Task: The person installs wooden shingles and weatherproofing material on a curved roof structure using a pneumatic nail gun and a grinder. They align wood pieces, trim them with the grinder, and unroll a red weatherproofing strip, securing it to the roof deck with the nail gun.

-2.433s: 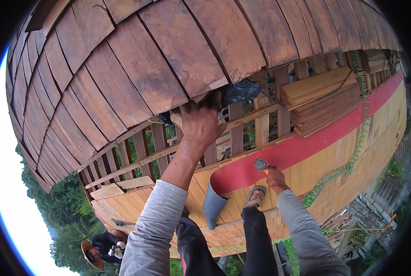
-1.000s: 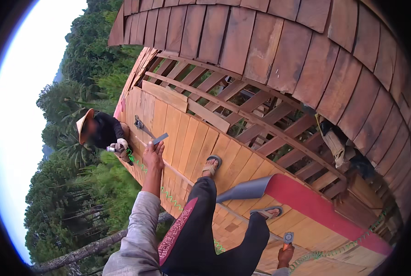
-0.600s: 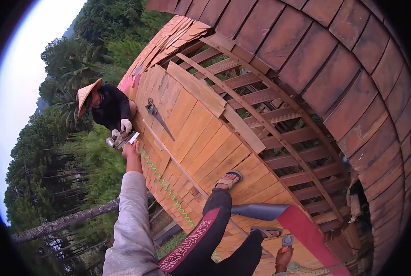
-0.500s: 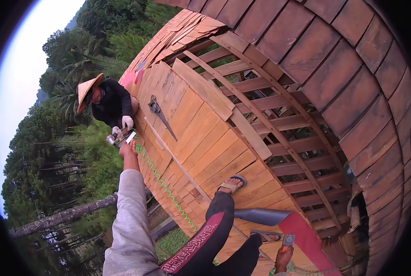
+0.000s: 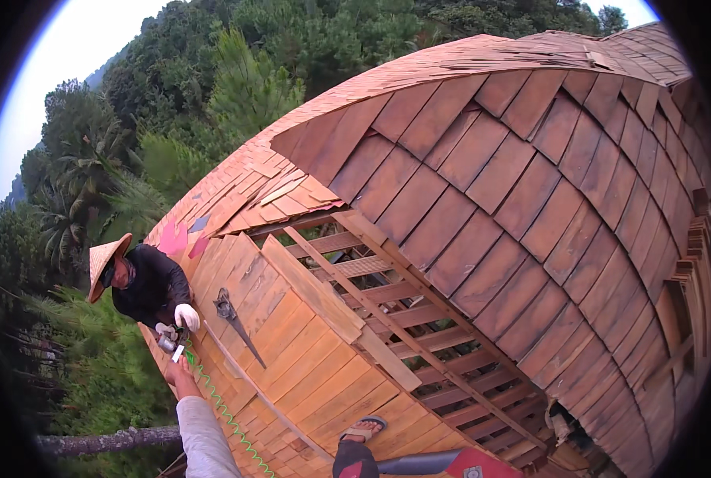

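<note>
My left hand (image 5: 180, 376) reaches out to the far left, fingers closed round the white end of a silver nail gun (image 5: 167, 342). At its other side are the white-gloved hands (image 5: 187, 317) of a person in a straw hat. A green coiled air hose (image 5: 226, 413) runs from beside the gun down the wooden roof. My right hand is below the picture; only the grey head of a tool (image 5: 472, 472) shows at the lower edge. A handsaw (image 5: 238, 325) lies on the boards (image 5: 312, 350) right of the gloved hands.
A slatted opening (image 5: 443, 350) gapes in the roof's middle. Dark overlapping shingles (image 5: 515, 183) curve above it. A long thin batten (image 5: 264, 398) crosses the boards. My sandalled foot (image 5: 365, 429) stands near the lower edge. Trees lie beyond the roof's left edge.
The view has swung up and right, showing more shingles. My left hand and the nail gun sit lower and farther left. My right hand and most of its orange-handled tool have left the picture.
</note>
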A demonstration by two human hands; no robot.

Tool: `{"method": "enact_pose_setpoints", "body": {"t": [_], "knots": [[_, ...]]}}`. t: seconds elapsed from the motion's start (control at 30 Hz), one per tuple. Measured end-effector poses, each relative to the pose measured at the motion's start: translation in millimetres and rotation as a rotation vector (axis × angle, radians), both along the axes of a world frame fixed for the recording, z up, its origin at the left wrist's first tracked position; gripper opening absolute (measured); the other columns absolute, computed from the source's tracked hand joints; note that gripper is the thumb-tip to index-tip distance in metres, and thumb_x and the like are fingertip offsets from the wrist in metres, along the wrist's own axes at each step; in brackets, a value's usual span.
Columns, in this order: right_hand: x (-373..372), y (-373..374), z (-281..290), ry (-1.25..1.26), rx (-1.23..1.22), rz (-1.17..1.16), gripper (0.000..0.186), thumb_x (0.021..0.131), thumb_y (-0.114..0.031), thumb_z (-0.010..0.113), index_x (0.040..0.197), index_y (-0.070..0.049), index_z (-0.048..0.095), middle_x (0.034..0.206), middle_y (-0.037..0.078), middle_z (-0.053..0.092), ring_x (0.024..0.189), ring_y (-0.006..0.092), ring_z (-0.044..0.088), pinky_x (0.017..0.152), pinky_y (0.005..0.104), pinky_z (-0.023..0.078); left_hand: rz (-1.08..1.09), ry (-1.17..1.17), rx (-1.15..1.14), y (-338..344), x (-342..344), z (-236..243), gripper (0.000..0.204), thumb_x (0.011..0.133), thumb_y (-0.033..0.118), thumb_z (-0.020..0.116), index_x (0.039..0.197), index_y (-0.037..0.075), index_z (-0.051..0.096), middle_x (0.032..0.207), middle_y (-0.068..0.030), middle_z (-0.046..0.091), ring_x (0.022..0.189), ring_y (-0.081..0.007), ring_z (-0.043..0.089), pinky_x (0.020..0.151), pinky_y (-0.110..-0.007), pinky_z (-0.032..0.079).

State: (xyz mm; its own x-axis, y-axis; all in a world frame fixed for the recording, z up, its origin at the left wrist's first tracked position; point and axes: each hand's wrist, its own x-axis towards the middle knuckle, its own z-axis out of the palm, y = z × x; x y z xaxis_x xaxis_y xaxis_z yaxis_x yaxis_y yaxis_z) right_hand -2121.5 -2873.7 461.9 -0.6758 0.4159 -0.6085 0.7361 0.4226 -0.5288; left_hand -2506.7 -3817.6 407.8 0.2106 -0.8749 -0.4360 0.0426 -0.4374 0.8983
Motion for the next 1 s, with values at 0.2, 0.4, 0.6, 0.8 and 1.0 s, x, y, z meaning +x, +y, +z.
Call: {"method": "enact_pose_setpoints", "body": {"t": [0.2, 0.4, 0.6, 0.8, 1.0], "knots": [[-34, -7, 76, -0.184, 0.242, 0.121, 0.039, 0.100, -0.028, 0.058, 0.115, 0.007, 0.067, 0.097, 0.034, 0.070, 0.091, 0.0537, 0.067, 0.078, 0.0548, 0.053, 0.043, 0.032, 0.065, 5, 1, 14, 0.035, 0.098, 0.009, 0.063, 0.111, -0.022, 0.058, 0.104, -0.0280, 0.067, 0.084, -0.0342, 0.075, 0.071, -0.038, 0.071], [-43, -24, 108, -0.225, 0.400, 0.171, 0.042, 0.100, -0.031, 0.057, 0.114, 0.007, 0.067, 0.098, 0.037, 0.068, 0.095, 0.0554, 0.066, 0.079, 0.0564, 0.053, 0.006, 0.075, 0.079, -7, -9, 11, 0.037, 0.097, 0.010, 0.065, 0.115, -0.021, 0.056, 0.105, -0.0274, 0.067, 0.084, -0.0337, 0.075, 0.072, -0.039, 0.070], [-52, -66, 105, -0.162, 0.411, 0.170, 0.048, 0.101, -0.037, 0.056, 0.110, 0.008, 0.070, 0.097, 0.038, 0.068, 0.097, 0.0560, 0.067, 0.079, 0.0604, 0.053, -0.021, 0.119, 0.040, -55, -12, 28, 0.040, 0.096, 0.010, 0.067, 0.118, -0.020, 0.054, 0.105, -0.0268, 0.067, 0.084, -0.0332, 0.075, 0.074, -0.040, 0.070], [-31, -41, 88, -0.444, 0.520, 0.231, 0.052, 0.103, -0.043, 0.056, 0.101, 0.006, 0.072, 0.092, 0.036, 0.069, 0.091, 0.0554, 0.068, 0.074, 0.0591, 0.054, -0.079, 0.010, 0.058, -20, -20, -15, 0.038, 0.094, 0.009, 0.068, 0.118, -0.019, 0.055, 0.107, -0.0239, 0.068, 0.087, -0.0322, 0.076, 0.076, -0.039, 0.069], [-49, -78, 90, -0.210, 0.377, 0.193, 0.047, 0.102, -0.039, 0.058, 0.097, 0.005, 0.074, 0.088, 0.035, 0.069, 0.091, 0.0524, 0.070, 0.071, 0.0572, 0.053, -0.141, -0.161, -0.039, -54, -32, 15, 0.036, 0.094, 0.027, 0.072, 0.124, 0.008, 0.064, 0.095, -0.0125, 0.066, 0.067, -0.0221, 0.064, 0.053, -0.033, 0.048]]}}
